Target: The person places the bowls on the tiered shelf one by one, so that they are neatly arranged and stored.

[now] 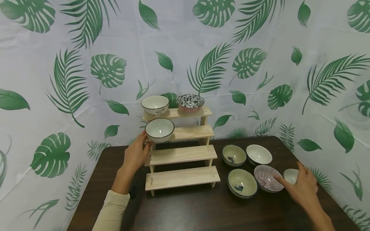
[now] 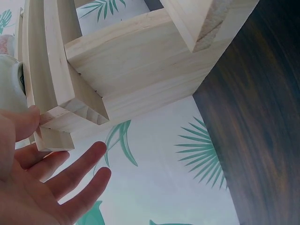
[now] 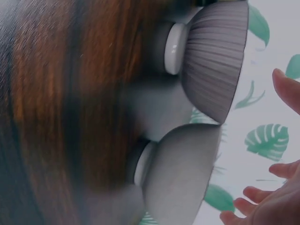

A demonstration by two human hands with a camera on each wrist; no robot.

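Note:
A white bowl with a dark rim [image 1: 159, 129] sits at the left end of the second step from the top of the wooden step stand [image 1: 183, 155]. My left hand [image 1: 135, 153] is at its lower left side; in the left wrist view the thumb lies by the step's end and the other fingers [image 2: 86, 185] are spread, mostly straight. On the right, my right hand [image 1: 304, 187] reaches over a small white bowl [image 1: 290, 175], partly hiding it. Its thumb overlaps the rim of a pink striped bowl [image 1: 267, 178] in the head view. The right wrist view shows its fingers [image 3: 253, 194] apart from the bowls.
On the top step stand a flower-patterned white bowl [image 1: 155, 105] and a black-and-red patterned bowl [image 1: 190, 103]. Two green bowls, one behind [image 1: 234, 155] and one in front [image 1: 242, 183], and a white bowl [image 1: 259, 154] stand on the dark table [image 1: 179, 211]. Leaf-printed cloth surrounds it.

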